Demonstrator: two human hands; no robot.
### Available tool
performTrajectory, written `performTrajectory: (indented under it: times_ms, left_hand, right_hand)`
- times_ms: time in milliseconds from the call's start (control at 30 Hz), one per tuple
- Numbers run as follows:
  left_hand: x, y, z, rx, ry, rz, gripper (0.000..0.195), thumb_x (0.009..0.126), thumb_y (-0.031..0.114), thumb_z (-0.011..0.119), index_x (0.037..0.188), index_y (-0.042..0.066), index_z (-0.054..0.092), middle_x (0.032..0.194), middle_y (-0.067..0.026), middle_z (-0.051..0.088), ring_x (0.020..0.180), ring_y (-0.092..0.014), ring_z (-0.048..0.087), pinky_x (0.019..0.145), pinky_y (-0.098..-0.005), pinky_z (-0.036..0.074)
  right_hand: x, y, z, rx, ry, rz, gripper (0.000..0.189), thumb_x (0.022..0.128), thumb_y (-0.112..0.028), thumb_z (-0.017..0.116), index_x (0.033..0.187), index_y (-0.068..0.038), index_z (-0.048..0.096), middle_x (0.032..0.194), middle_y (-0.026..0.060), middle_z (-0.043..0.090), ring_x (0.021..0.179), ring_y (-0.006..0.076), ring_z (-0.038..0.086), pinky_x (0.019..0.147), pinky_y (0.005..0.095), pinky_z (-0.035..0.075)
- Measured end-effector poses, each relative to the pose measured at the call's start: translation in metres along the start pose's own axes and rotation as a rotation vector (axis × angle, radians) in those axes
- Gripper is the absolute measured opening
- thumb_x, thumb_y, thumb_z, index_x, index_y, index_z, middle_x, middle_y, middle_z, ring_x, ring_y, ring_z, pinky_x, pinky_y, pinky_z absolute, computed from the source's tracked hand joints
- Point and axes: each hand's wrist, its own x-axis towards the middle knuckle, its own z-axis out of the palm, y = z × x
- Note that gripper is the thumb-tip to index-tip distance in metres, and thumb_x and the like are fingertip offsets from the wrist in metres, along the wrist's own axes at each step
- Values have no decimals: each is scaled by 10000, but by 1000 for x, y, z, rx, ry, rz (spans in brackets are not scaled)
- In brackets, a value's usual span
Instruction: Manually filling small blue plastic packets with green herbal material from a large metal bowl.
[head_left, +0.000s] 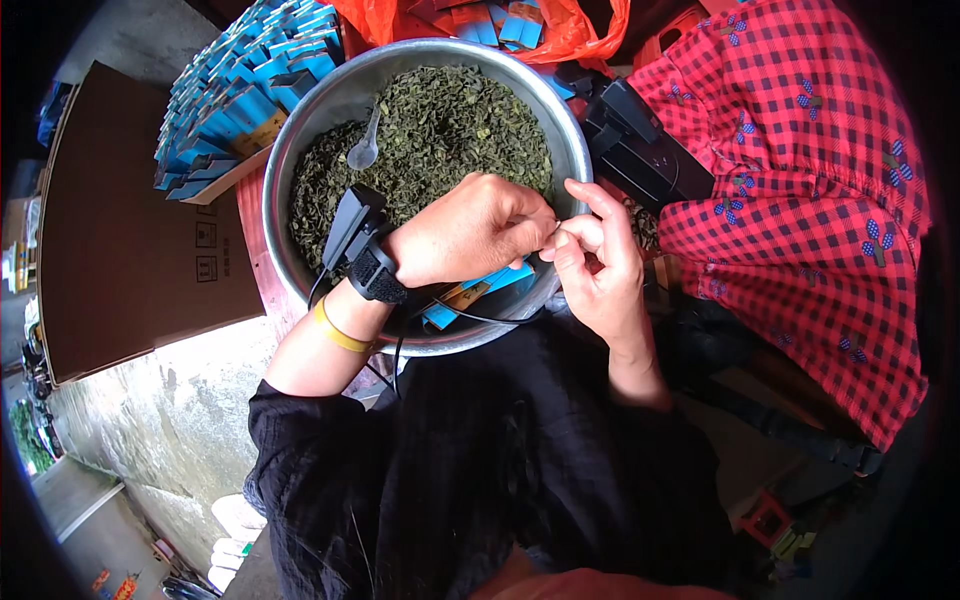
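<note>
My left hand (476, 229) and my right hand (604, 259) meet above the near right rim of a metal basin (274, 217). Their thumbs and fingertips pinch together, with a tiny pale bit between them; which hand grips it I cannot tell. My right index finger is raised. Dried green leaves, likely tea (450, 135), fill much of the basin. A clear plastic scoop (364, 150) lies on them at the left. Below my hands, several flat blue packets (510, 279) lie inside the basin's near side, partly hidden by my left hand and wrist.
Many blue packets (247, 105) stand packed in rows at the upper left, beside a cardboard box (135, 225). A red plastic bag (577, 37) holds more packets behind the basin. At right are a black device (645, 150) and a red-checked garment (795, 187). A cable (487, 319) trails below my left wrist.
</note>
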Motion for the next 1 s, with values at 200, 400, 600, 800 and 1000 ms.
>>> performTrajectory:
  times_ms: [200, 400, 600, 800, 1000]
  left_hand:
    - [1, -3, 1, 71, 19, 84, 157, 870, 92, 558, 794, -14, 645, 708, -156, 641, 599, -282, 649, 594, -364, 525]
    - [-1, 0, 0, 386, 62, 152, 126, 805, 117, 586, 744, 12, 621, 713, -185, 625, 649, -376, 623, 606, -429, 517]
    - [0, -2, 5, 318, 113, 129, 112, 792, 114, 591, 729, 29, 629, 690, -181, 621, 653, -378, 627, 596, -437, 513]
    - [-1, -5, 8, 348, 155, 192, 95, 865, 110, 610, 828, 28, 640, 696, -126, 621, 627, -326, 626, 574, -363, 501]
    - [0, -3, 13, 522, 222, 285, 90, 839, 125, 603, 814, 40, 617, 718, -145, 626, 663, -354, 632, 595, -424, 512]
  right_hand:
    - [0, 1, 2, 21, -11, 15, 467, 911, 22, 570, 1351, -11, 418, 786, 85, 639, 686, 140, 619, 642, 277, 500]
    - [4, -3, 3, -266, -31, -110, 503, 847, 41, 596, 1325, -25, 453, 738, 86, 634, 641, 204, 649, 627, 303, 516]
    - [2, -3, 4, -146, 5, -77, 478, 854, 46, 579, 1314, -17, 463, 734, 82, 635, 654, 158, 635, 637, 285, 508]
    - [3, -1, -4, 79, -39, 74, 524, 913, 57, 511, 1409, 14, 349, 799, 42, 589, 716, 75, 553, 675, 207, 440]
    - [6, 1, 0, 72, 32, 94, 558, 844, 62, 564, 1375, -13, 412, 705, 11, 557, 627, 62, 517, 615, 217, 446]
